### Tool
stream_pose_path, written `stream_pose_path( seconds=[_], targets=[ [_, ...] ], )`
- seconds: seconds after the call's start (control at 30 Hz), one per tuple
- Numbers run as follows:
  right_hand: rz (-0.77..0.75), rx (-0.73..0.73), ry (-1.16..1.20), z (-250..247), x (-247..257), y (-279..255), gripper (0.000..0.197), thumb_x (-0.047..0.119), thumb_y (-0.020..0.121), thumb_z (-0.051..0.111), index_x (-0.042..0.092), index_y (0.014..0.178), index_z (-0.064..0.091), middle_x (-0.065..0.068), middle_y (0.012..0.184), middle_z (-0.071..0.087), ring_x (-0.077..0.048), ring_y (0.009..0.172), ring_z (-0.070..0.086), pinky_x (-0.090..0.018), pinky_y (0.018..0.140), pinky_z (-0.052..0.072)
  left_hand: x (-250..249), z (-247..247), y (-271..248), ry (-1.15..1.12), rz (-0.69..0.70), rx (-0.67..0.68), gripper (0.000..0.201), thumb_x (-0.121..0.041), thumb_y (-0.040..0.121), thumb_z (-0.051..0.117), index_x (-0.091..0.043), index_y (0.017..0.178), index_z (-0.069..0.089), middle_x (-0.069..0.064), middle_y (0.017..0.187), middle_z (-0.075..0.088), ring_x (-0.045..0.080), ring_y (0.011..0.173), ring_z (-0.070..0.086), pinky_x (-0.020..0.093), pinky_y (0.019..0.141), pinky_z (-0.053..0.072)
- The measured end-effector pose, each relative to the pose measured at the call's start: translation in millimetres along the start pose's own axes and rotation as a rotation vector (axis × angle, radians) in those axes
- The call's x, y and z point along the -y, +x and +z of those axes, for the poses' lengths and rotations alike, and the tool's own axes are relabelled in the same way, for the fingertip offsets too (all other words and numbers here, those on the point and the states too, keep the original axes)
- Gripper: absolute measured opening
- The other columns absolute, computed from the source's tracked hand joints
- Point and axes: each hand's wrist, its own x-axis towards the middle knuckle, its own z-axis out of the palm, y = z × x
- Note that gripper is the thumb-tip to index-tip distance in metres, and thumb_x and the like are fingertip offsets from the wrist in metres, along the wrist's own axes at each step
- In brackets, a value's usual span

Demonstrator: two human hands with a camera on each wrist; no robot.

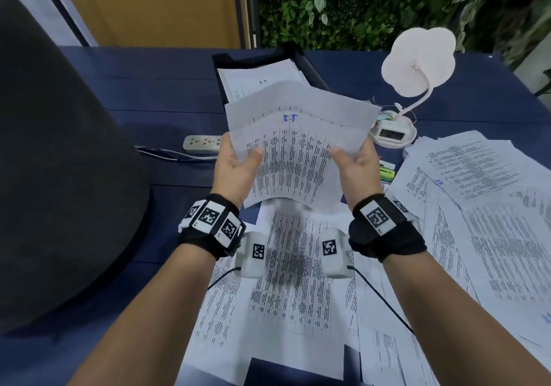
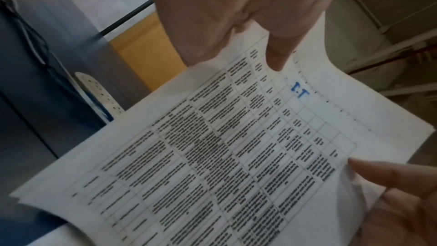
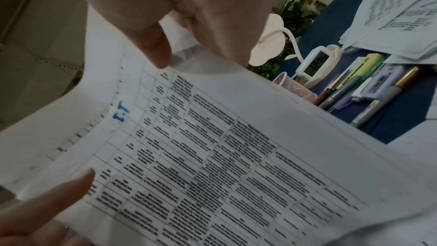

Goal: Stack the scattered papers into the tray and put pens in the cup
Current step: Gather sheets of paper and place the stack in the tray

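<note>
Both hands hold a small sheaf of printed sheets [image 1: 295, 153] marked "T.1" in blue, raised above the table just in front of the black tray [image 1: 313, 69]. My left hand [image 1: 238, 159] pinches the sheaf's left edge, thumb on top. At the right edge, my right hand [image 1: 354, 159] pinches it the same way. The left wrist view shows the sheaf [image 2: 212, 156] bowed between the hands. The tray holds a printed sheet [image 1: 259, 81]. In the right wrist view, a pink mesh cup [image 3: 293, 87] stands near several pens and markers [image 3: 369, 89] lying on the table.
Loose printed papers [image 1: 477, 206] cover the right side of the blue table, and more [image 1: 298, 281] lie under my wrists. A white lamp [image 1: 417, 63] with a clock base [image 1: 390, 135] stands right of the tray. A power strip [image 1: 202, 144] and a large dark object [image 1: 59, 147] are on the left.
</note>
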Motion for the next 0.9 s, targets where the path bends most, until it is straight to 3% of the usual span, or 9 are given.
stream_pose_path(
  seconds=[0.1, 0.23, 0.33, 0.47, 0.57, 0.67, 0.8, 0.9],
  targets=[
    [-0.006, 0.005, -0.007, 1, 3, 0, 0.039, -0.004, 0.089, 0.051, 0.019, 0.120, 0.047, -0.002, 0.117, 0.064, -0.011, 0.104, 0.063, -0.031, 0.097, 0.048, 1, 2, 4, 0.000, 0.025, -0.015, 0.031, -0.003, 0.092, 0.056, -0.019, 0.118, 0.050, 0.005, 0.120, 0.063, 0.018, 0.114, 0.060, 0.046, 0.105, 0.042],
    [-0.055, -0.060, -0.053, -6, 2, -1, 0.039, -0.008, 0.089, 0.047, 0.011, 0.124, 0.047, 0.003, 0.112, 0.061, 0.002, 0.094, 0.060, -0.010, 0.085, 0.048, -4, 2, 6, -0.025, 0.055, -0.017, 0.028, 0.000, 0.091, 0.056, -0.021, 0.109, 0.051, 0.000, 0.112, 0.065, 0.015, 0.107, 0.063, 0.040, 0.102, 0.046],
    [0.002, -0.013, -0.086, -10, -2, -1, 0.046, -0.008, 0.087, 0.046, 0.021, 0.121, 0.042, 0.001, 0.115, 0.061, -0.008, 0.100, 0.061, -0.020, 0.090, 0.049, 0, -1, 7, 0.031, 0.015, 0.032, 0.033, -0.001, 0.089, 0.059, -0.015, 0.117, 0.051, -0.001, 0.114, 0.065, 0.010, 0.108, 0.062, 0.034, 0.100, 0.047],
    [0.087, 0.004, -0.218, -15, -23, 1, 0.041, 0.000, 0.088, 0.051, 0.012, 0.127, 0.044, -0.001, 0.112, 0.062, -0.019, 0.101, 0.060, -0.037, 0.091, 0.050, 4, -4, 4, 0.090, 0.010, 0.035, 0.037, -0.006, 0.092, 0.057, -0.005, 0.129, 0.051, -0.001, 0.118, 0.066, 0.010, 0.111, 0.061, 0.029, 0.098, 0.048],
    [0.091, -0.016, -0.287, -21, -36, -1, 0.027, 0.009, 0.091, 0.055, 0.013, 0.118, 0.055, -0.001, 0.109, 0.065, -0.019, 0.100, 0.061, -0.044, 0.095, 0.049, 1, -6, 7, 0.067, 0.040, 0.016, 0.037, -0.003, 0.091, 0.057, -0.002, 0.128, 0.051, 0.007, 0.121, 0.064, 0.016, 0.112, 0.062, 0.032, 0.098, 0.048],
    [0.091, -0.034, -0.260, -26, -47, -4, 0.025, 0.004, 0.092, 0.052, 0.006, 0.116, 0.058, -0.002, 0.108, 0.065, -0.017, 0.099, 0.060, -0.039, 0.095, 0.048, 6, -11, 8, 0.146, 0.017, 0.030, 0.039, -0.009, 0.090, 0.061, -0.005, 0.127, 0.050, 0.003, 0.119, 0.065, 0.014, 0.109, 0.062, 0.030, 0.096, 0.049],
    [0.268, 0.035, -0.267, -36, -71, -14, 0.023, 0.004, 0.093, 0.051, 0.014, 0.113, 0.058, -0.006, 0.115, 0.064, -0.025, 0.107, 0.060, -0.041, 0.099, 0.046, 33, -23, 2, 0.461, -0.065, 0.122, 0.034, -0.027, 0.091, 0.060, -0.018, 0.123, 0.053, -0.004, 0.119, 0.063, 0.013, 0.108, 0.060, 0.032, 0.095, 0.048],
    [0.435, 0.075, -0.392, -51, -91, -28, 0.024, 0.008, 0.094, 0.048, 0.006, 0.116, 0.056, -0.016, 0.117, 0.061, -0.028, 0.102, 0.058, -0.033, 0.087, 0.044, 66, -38, -7, 0.651, -0.183, 0.160, 0.023, -0.032, 0.093, 0.055, -0.018, 0.111, 0.056, 0.002, 0.111, 0.066, 0.022, 0.099, 0.063, 0.043, 0.092, 0.050]
  ],
)
